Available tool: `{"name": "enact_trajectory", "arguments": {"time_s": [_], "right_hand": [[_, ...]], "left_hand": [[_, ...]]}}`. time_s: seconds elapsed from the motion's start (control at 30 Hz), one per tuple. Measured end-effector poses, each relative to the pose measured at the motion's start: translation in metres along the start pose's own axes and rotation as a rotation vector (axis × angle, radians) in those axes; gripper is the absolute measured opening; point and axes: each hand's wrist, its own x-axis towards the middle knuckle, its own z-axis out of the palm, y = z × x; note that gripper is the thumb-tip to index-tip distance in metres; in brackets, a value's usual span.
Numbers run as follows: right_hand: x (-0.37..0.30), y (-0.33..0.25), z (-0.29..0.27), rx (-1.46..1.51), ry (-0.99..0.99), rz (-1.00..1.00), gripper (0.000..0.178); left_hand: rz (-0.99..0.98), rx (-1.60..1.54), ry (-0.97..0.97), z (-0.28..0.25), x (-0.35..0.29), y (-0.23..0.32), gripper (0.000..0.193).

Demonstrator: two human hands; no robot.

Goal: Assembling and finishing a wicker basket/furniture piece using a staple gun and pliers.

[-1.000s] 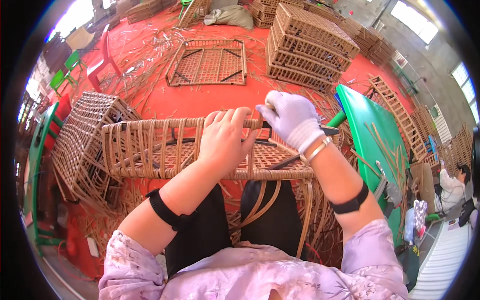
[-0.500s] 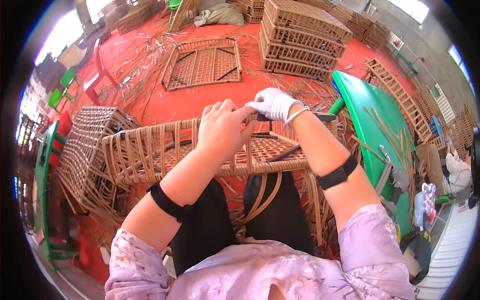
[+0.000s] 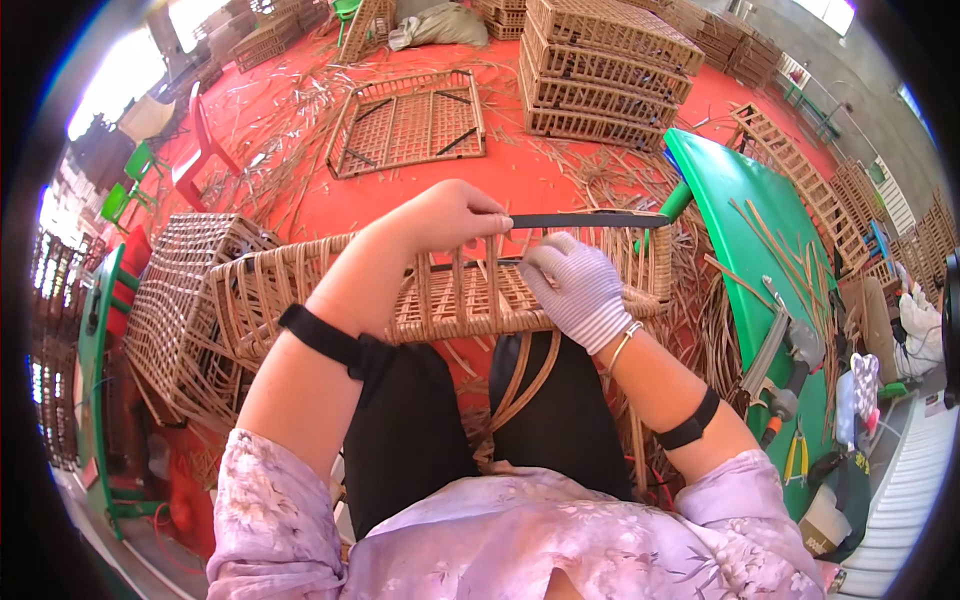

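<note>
A half-woven rattan basket (image 3: pixel 446 322) rests across my knees, its wrapped strands covering part of the frame. My left hand (image 3: pixel 448 214), bare, is closed over the far top rim, fingertips pinched where the wrapping meets a bare black bar (image 3: pixel 590 221). My right hand (image 3: pixel 580 290), in a pale knitted glove, has its fingers curled together just below that bar, in front of the basket's open side. Whatever lies between those gloved fingers is hidden. Loose rattan strands (image 3: pixel 535 380) hang from the basket over my right thigh.
A green table (image 3: pixel 740 210) on the right carries cane strips, a tool with an orange-ended handle and yellow-handled pliers (image 3: pixel 797 455). A woven basket (image 3: pixel 190 310) stands at left. Ahead are a flat frame (image 3: pixel 410 125), stacked baskets (image 3: pixel 605 75) and a red chair (image 3: pixel 200 150).
My right hand has dropped from the top rim toward me, below the black bar, baring more of it. My left hand stays at the rim, its forearm shifted.
</note>
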Motion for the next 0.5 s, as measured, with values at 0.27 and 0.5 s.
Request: {"name": "enact_trajectory", "arguments": {"time_s": [0.27, 0.5], "right_hand": [[0.001, 0.012, 0.004, -0.371, -0.111, -0.245, 0.036], [0.018, 0.017, -0.002, -0.49, -0.243, -0.41, 0.039]], "left_hand": [[-0.058, -0.046, -0.2, -0.012, 0.009, 0.001, 0.036], [-0.099, -0.095, -0.219, -0.015, 0.01, -0.001, 0.034]]}}
